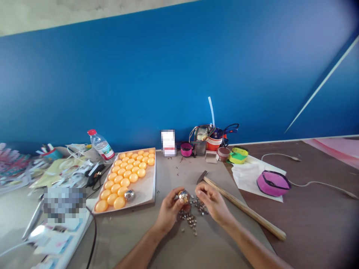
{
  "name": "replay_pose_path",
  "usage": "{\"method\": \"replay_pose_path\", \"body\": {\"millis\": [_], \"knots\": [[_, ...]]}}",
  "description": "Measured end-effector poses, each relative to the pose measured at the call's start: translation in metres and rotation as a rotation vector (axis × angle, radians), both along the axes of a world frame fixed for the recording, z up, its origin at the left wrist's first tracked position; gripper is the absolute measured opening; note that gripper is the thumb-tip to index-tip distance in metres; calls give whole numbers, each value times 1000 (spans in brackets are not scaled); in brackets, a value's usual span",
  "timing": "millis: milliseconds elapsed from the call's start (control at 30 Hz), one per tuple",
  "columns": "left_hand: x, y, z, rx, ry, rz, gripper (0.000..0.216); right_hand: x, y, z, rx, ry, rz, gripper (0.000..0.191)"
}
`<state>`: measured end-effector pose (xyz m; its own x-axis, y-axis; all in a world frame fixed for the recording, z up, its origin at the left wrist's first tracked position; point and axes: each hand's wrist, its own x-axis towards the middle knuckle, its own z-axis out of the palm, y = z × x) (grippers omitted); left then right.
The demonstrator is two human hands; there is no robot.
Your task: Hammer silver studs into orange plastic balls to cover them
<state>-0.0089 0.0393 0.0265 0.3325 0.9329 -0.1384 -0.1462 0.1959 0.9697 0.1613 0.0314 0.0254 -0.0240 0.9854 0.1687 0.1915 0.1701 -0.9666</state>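
My left hand [168,209] is closed around a ball [184,195] whose upper side is covered with shiny silver studs; a little orange shows low on it. Just right of the ball, my right hand [212,204] has its thumb and fingers pinched together. Whatever lies between those fingertips is too small to make out. Loose silver studs [192,220] are scattered on the grey work surface [134,239], below and between both hands. To the left, a shallow white tray [153,186] holds rows of orange balls [125,182] and one silver-studded ball [129,195].
A hammer [246,208] with a wooden handle lies right of my right hand. Beyond it are a purple container [273,184] on white paper and a white cable [316,183]. Cups and small pots [214,144] line the blue wall; a bottle [103,146] stands behind the tray.
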Motion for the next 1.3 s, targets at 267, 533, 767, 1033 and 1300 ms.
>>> {"method": "replay_pose_path", "body": {"millis": [267, 533, 767, 1033, 1300], "knots": [[-6, 10, -4, -43, -243, 80, 44, 42, 18, -20, 101, -1002, -452, 28], [-6, 10, -6, -31, -252, 84, 43, 51, 25, -26, -39, -1196, -315, 19], [-8, 15, -11, -34, -210, 130, 45, 37, 11, -4, 499, -980, -270, 24], [-7, 17, -12, 26, -135, 138, 48, 15, -7, 12, 660, -913, 35, 25], [-8, 17, -13, 52, -100, 128, 47, 15, -7, 15, 653, -868, 9, 26]]}}
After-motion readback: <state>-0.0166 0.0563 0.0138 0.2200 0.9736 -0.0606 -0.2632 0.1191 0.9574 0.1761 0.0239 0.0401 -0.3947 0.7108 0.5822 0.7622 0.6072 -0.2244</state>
